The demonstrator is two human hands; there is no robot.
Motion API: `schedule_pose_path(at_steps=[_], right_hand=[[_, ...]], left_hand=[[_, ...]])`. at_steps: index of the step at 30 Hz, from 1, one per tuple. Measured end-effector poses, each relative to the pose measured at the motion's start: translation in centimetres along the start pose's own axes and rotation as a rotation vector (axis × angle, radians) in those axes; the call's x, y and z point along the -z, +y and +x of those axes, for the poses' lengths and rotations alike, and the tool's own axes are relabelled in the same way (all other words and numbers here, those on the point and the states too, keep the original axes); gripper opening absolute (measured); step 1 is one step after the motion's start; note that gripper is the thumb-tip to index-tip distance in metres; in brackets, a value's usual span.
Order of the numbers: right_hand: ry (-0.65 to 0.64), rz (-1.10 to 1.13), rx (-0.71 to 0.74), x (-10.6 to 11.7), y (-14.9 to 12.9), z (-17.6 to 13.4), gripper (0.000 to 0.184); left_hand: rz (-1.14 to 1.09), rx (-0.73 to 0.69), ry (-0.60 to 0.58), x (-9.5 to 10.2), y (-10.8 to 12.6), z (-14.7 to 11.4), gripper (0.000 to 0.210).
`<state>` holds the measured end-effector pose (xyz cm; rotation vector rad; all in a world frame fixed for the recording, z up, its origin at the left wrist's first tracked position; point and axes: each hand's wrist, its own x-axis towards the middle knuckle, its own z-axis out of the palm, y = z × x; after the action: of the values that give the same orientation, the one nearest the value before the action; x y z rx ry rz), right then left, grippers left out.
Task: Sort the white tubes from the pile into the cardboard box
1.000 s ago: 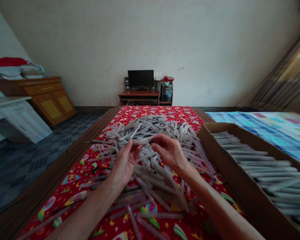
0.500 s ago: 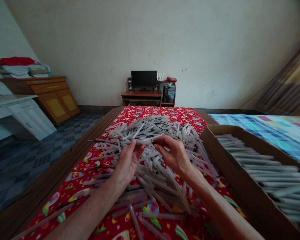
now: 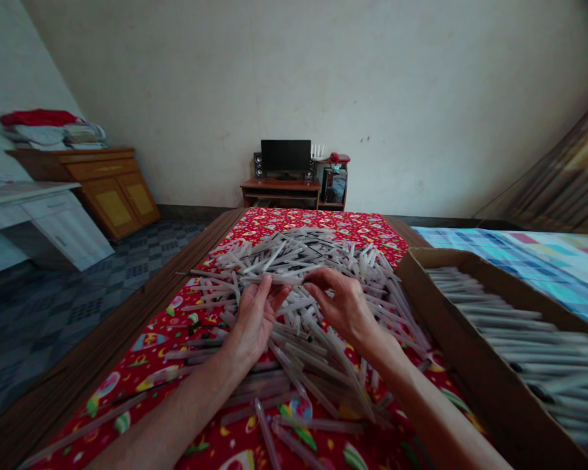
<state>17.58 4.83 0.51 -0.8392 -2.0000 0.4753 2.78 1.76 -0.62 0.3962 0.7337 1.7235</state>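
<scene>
Over the pile, a slim translucent white plastic tube [image 3: 285, 279] lies level between my hands. My left hand [image 3: 255, 321] pinches its left part between thumb and fingers, palm turned up. At the tube's right end, my right hand [image 3: 342, 303] has thumb and forefinger closed on a small dark end piece, mostly hidden by the fingertips. Beneath and around both hands spreads a heap of similar tubes [image 3: 304, 245], some with black ends or thin dark rods. Several more tubes [image 3: 318, 424] lie loose nearer to me.
A red patterned cloth [image 3: 147, 356] covers the table. To the right stands an open cardboard box [image 3: 451, 346] holding rows of tubes [image 3: 534, 333]. Beyond it is a bed with a checked cover [image 3: 500, 254]. A monitor [image 3: 285, 155] sits on a desk at the far wall.
The view has shifted slightly. My hands keep nearly the same hold on the tube; the dark piece at its right end shows less between my right fingertips.
</scene>
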Motion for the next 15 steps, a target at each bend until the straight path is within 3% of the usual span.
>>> schedule_pose_path(at_steps=[9,15], right_hand=[[-0.063,-0.309,0.061,-0.54,-0.10,-0.46,0.025],[-0.054,-0.161,-0.019,-0.93,0.13,-0.25,0.031]], left_hand=[[0.040,-0.054,-0.003,0.46,-0.24,0.34,0.019],[0.072,-0.075,-0.041,0.23,-0.03,0.20,0.023]])
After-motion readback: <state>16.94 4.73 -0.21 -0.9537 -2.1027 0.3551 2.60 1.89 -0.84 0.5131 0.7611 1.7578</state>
